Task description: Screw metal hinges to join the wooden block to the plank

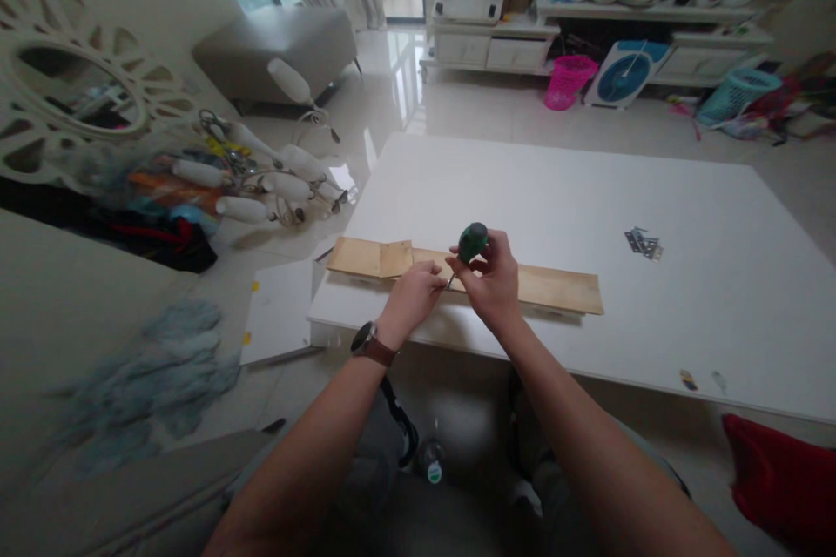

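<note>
A long wooden board [562,287] lies along the near edge of a white table [555,191]. My right hand [495,278] is wrapped round the green handle of a screwdriver [471,242], held upright over the board's middle. My left hand [413,294], a watch on its wrist, is closed in a pinch at the screwdriver's metal tip, just above the wood. What the fingers pinch there is too small to make out. A second shorter piece of wood [369,258] sits at the board's left end.
Small metal hinges [643,244] lie on the table to the right. A chandelier with white shades [274,178] lies on the floor at left. A red cushion [777,479] is at the lower right; a pink basket [567,80] and fan [623,74] stand beyond.
</note>
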The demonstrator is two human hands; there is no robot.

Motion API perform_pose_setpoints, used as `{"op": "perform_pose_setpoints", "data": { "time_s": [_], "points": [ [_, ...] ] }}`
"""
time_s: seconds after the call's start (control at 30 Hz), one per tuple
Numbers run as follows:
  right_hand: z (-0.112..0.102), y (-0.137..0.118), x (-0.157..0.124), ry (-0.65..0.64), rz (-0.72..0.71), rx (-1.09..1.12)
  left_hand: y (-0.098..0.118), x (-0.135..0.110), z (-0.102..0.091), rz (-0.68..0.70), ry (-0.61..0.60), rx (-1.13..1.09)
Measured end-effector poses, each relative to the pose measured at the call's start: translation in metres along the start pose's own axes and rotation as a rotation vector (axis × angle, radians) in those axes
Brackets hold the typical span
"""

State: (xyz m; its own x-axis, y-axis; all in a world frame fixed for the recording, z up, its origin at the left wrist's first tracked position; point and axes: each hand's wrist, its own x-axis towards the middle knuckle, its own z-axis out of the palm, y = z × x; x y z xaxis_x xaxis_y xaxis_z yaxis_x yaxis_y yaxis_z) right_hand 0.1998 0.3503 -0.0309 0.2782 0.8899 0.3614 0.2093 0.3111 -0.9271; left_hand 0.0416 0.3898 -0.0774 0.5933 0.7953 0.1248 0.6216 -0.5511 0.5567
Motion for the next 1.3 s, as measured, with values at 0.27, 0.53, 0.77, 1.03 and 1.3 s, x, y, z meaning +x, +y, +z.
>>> {"op": "perform_pose_setpoints", "data": {
  "time_s": [0.27,0.53,0.77,1.03,1.3],
  "points": [
    [-0.0006,0.0015,-0.0004,-0.055,-0.01,0.03,0.0001,-0.0016,0.0014,-0.025,0.021,0.013],
    [-0.0006,0.001,-0.0002,-0.015,-0.002,-0.004,-0.0027,-0.0004,0.0035,-0.013,0.02,-0.018],
    [-0.0004,-0.0001,-0.0008,-0.052,-0.043,0.018,0.0009,-0.0013,0.0011,-0.037,0.008,0.005],
    [-0.0016,0.0003,-0.0004,0.006,-0.015,-0.014,0.0014,0.0001,0.0003,-0.018,0.003,-0.012],
    [-0.0025,0.0017,0.0006,-0.037,-0.054,-0.013,0.0009,-0.0012,0.0005,-0.032,0.007,0.025]
  ]
}}
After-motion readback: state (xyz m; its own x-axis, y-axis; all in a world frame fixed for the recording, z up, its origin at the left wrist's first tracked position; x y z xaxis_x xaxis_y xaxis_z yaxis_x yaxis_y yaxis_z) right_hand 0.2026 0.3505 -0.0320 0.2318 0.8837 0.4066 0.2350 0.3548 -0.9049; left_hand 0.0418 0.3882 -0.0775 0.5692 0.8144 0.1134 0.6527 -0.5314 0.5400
